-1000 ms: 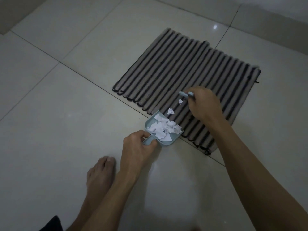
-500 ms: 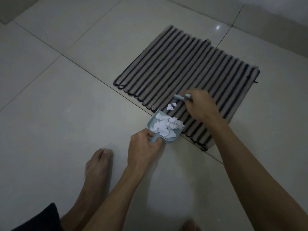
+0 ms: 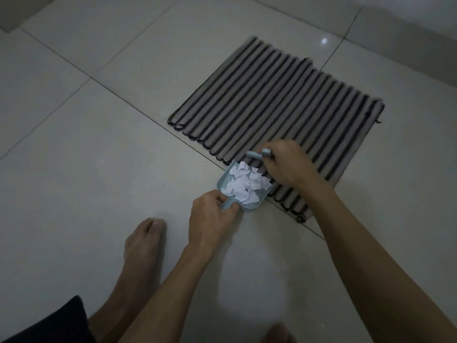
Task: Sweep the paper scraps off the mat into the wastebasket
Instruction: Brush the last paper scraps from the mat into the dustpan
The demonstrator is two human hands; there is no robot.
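Observation:
A grey and black striped mat (image 3: 284, 105) lies on the tiled floor. At its near edge sits a small pale blue dustpan (image 3: 223, 179), its mouth against the mat, filled with white paper scraps (image 3: 243, 185). My left hand (image 3: 210, 216) grips the dustpan's handle. My right hand (image 3: 288, 167) holds a small blue brush (image 3: 257, 154) just above the dustpan's mouth; its bristles are hidden behind the hand. No loose scraps show on the mat. No wastebasket is in view.
The pale tiled floor (image 3: 99, 169) spreads all round the mat. My bare left foot (image 3: 143, 243) stands left of the left arm, and the toes of another foot (image 3: 277, 332) show at the bottom edge.
My right hand has drawn the brush toward the dustpan, and the two loose scraps on the mat have gone into the pan. The left hand has kept its grip on the handle.

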